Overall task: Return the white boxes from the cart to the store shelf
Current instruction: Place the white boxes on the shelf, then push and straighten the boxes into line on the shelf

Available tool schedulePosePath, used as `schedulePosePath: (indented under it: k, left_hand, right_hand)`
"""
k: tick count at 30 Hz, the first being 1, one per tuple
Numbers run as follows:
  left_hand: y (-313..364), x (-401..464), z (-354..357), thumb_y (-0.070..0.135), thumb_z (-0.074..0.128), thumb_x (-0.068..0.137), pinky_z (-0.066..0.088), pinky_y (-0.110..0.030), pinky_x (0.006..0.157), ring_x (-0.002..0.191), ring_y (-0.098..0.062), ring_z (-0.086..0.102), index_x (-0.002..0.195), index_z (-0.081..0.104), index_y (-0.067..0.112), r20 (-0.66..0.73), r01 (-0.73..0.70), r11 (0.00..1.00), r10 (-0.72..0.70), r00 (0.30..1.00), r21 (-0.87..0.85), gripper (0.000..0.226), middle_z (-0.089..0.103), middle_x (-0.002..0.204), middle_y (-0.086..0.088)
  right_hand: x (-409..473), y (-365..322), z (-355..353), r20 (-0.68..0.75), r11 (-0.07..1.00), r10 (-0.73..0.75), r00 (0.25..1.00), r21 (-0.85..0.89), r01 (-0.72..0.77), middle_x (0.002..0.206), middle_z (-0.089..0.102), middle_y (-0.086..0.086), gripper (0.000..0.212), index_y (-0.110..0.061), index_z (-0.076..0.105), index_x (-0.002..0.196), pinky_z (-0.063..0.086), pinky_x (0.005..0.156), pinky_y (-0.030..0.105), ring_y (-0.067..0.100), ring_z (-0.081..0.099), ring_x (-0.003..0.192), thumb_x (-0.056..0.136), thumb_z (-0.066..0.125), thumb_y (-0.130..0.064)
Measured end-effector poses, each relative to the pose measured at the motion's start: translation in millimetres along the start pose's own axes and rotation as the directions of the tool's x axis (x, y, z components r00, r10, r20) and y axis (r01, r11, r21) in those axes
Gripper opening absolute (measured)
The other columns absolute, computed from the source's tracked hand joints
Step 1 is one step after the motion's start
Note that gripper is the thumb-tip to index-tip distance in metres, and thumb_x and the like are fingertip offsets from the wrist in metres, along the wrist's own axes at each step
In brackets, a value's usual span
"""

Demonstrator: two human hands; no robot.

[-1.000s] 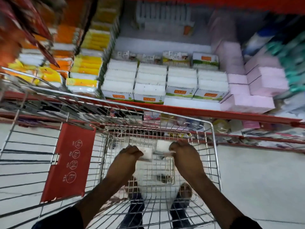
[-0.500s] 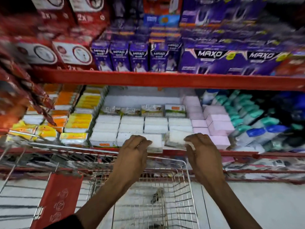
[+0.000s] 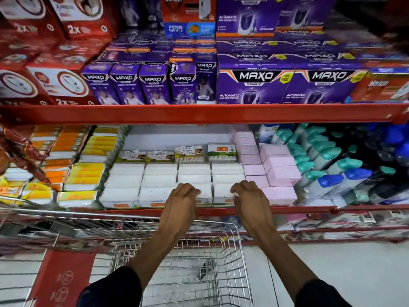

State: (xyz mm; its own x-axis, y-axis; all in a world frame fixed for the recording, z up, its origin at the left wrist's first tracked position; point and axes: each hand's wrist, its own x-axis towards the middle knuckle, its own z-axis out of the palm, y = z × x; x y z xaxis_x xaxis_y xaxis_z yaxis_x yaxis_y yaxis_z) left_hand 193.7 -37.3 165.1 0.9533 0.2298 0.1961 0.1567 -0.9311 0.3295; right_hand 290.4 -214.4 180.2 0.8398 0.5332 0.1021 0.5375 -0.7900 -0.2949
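The cart (image 3: 232, 240) is shiny metal wire with a matt red plastic panel (image 3: 64, 278). The shelf (image 3: 199, 113) edge is glossy red-painted metal. The purple cartons (image 3: 254, 85) look like glossy printed card.

From where I look, the red shelf beam (image 3: 199, 114) caps the bay, leaving an open gap between it and the packed white boxes (image 3: 159, 180) below. Below the beam, yellow packs (image 3: 88, 171) wall the left and pink boxes (image 3: 278, 171) the right. Farther below, the cart (image 3: 221, 224) rim stands in front.
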Motion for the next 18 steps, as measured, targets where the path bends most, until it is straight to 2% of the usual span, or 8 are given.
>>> schedulePosePath:
  k: [10, 12, 16, 18]
  left_hand:
    - [-5.5, 3.2, 21.6, -0.015, 0.070, 0.071, 0.058, -0.043, 0.083, 0.093, -0.027, 0.063, 0.110, 0.073, 0.007, 0.049, 0.027, 0.999, -0.028, 0.998, 0.019, 0.045, 0.071, 0.099, -0.008]
    - [-6.0, 2.2, 23.1, -0.014, 0.071, 0.072, 0.058, -0.046, 0.085, 0.095, -0.028, 0.064, 0.110, 0.073, 0.007, 0.049, 0.018, 1.000, -0.019, 0.999, 0.020, 0.044, 0.072, 0.101, -0.009]
    - [-7.6, 4.6, 22.9, -0.006, 0.075, 0.075, 0.056, -0.049, 0.090, 0.112, -0.033, 0.061, 0.109, 0.075, 0.011, 0.027, 0.054, 0.998, -0.054, 0.998, 0.025, 0.038, 0.069, 0.120, -0.012]
    - [-7.4, 6.0, 23.3, -0.005, 0.074, 0.076, 0.055, -0.050, 0.090, 0.112, -0.031, 0.061, 0.110, 0.075, 0.014, 0.033, 0.057, 0.998, -0.057, 0.998, 0.003, 0.039, 0.072, 0.119, -0.009]
  right_hand:
    - [5.9, 10.9, 24.2, 0.064, 0.999, -0.021, 0.998, -0.023, 0.023, 0.104, 0.067, -0.002, 0.047, -0.020, 0.067, 0.106, 0.055, 0.078, 0.033, 0.021, 0.060, 0.098, 0.068, 0.076, 0.008]
    - [5.6, 13.0, 23.8, 0.059, 0.999, -0.033, 0.998, 0.007, 0.033, 0.107, 0.068, 0.000, 0.046, -0.018, 0.068, 0.110, 0.055, 0.082, 0.035, 0.022, 0.060, 0.100, 0.071, 0.074, 0.005]
    - [5.6, 14.4, 21.9, 0.042, 0.994, -0.092, 0.995, 0.066, 0.089, 0.113, 0.067, 0.001, 0.036, -0.020, 0.066, 0.118, 0.050, 0.089, 0.038, 0.025, 0.058, 0.106, 0.083, 0.070, -0.011]
    - [6.3, 13.3, 22.7, 0.042, 0.992, -0.103, 0.994, 0.077, 0.100, 0.113, 0.067, 0.000, 0.033, -0.022, 0.067, 0.115, 0.049, 0.088, 0.037, 0.024, 0.058, 0.106, 0.085, 0.068, -0.009]
